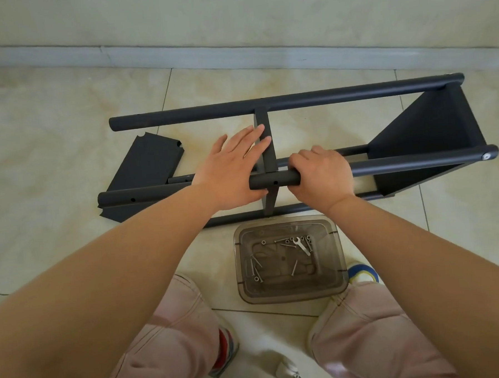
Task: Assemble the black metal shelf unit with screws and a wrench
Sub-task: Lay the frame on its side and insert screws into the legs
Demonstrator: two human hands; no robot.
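The black metal shelf unit (425,139) lies on its side on the tiled floor, its round posts running left to right. One shelf panel sits fixed at the right end, and a middle shelf panel (267,147) stands edge-on between the posts. My right hand (320,175) grips the near upper post (274,181) just right of the middle panel. My left hand (233,169) lies over the same post with straight fingers touching the middle panel. A loose black shelf panel (145,162) lies flat at the left. A small wrench (302,245) and several screws lie in a clear plastic box (337,288).
The wall and grey skirting board (177,52) run just behind the shelf unit. The plastic box stands right in front of the unit, between my knees. My shoes (362,272) and trouser legs fill the bottom of the view.
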